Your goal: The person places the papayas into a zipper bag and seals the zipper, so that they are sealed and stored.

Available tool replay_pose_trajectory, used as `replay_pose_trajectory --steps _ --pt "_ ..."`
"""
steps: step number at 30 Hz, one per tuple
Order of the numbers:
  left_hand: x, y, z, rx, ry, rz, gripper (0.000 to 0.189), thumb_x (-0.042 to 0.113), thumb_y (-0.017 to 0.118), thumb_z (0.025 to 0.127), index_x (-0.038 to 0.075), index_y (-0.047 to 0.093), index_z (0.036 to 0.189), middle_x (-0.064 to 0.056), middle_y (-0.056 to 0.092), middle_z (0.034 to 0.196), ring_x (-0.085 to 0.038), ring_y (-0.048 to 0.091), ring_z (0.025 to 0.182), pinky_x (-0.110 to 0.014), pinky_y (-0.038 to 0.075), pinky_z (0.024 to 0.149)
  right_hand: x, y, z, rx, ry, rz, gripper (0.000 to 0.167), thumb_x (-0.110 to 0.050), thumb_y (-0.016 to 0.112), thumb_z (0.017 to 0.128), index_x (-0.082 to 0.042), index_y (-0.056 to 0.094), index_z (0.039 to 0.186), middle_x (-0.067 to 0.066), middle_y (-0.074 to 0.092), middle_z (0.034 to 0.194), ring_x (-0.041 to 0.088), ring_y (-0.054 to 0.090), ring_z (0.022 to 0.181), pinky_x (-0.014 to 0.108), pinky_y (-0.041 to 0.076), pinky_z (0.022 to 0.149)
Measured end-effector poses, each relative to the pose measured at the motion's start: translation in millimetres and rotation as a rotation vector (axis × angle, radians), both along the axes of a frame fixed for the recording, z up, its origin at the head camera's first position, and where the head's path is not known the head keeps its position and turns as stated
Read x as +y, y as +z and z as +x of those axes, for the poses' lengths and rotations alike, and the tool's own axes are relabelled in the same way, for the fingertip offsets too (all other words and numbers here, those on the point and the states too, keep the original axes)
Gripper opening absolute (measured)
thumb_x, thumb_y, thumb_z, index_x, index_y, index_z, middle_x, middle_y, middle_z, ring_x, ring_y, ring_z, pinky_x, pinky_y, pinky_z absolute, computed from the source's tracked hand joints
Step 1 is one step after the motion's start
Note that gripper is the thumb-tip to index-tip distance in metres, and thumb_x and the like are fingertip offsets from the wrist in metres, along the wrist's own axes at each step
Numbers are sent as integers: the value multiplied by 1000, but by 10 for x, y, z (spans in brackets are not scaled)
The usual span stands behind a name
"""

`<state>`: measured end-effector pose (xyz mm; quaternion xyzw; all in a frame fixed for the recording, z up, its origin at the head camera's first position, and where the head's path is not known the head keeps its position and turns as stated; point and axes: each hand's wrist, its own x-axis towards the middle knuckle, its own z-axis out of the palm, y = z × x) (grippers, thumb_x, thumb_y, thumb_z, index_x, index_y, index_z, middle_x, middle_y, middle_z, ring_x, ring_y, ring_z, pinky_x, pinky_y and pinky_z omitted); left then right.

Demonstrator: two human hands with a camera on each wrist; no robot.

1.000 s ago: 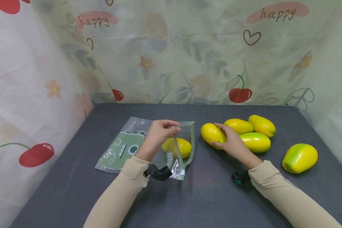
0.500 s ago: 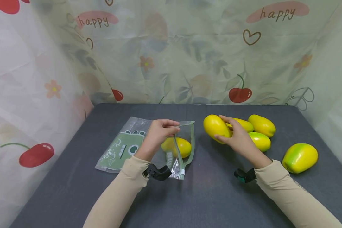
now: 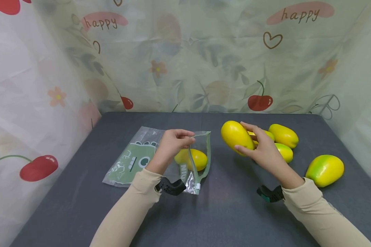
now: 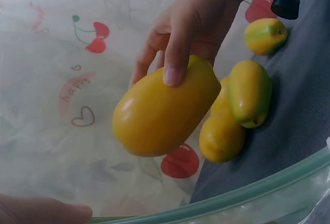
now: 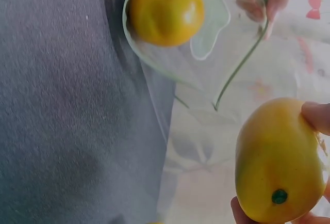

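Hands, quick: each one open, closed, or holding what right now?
Left hand: holding the zip bag, pinching the edge of its opening.
Right hand: holding a yellow fruit.

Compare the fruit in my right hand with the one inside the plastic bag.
The held fruit is raised above the table in your right hand; the bagged fruit lies inside the bag. The held fruit is out in the open, while the bagged fruit shows partly through the bag's clear wall. Both are smooth, glossy, rounded and mostly yellow.

Soft diffuse lt, glare on bag [image 3: 139,161], L-wrist pic dim/hazy
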<state>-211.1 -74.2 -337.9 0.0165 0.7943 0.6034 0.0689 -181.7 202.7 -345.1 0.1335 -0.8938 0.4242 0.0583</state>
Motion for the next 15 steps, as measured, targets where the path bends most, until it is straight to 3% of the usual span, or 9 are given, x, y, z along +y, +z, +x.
replay_pose_trajectory --steps 8,15 --pt "1 -1 0 0 -1 -6 20 14 71 85 7 74 104 -9 71 99 -22 67 87 -37 55 86 -91 -120 120 -2 43 -14 76 -27 75 85 -11 36 149 14 43 144 36 56 114 46 52 87" --pt "-2 -1 0 -7 0 -25 22 16 71 86 7 74 106 -8 71 100 -20 67 86 -37 55 87 -192 -267 200 9 72 18 75 -26 77 83 -12 40 147 13 45 143 34 53 118 50 50 92"
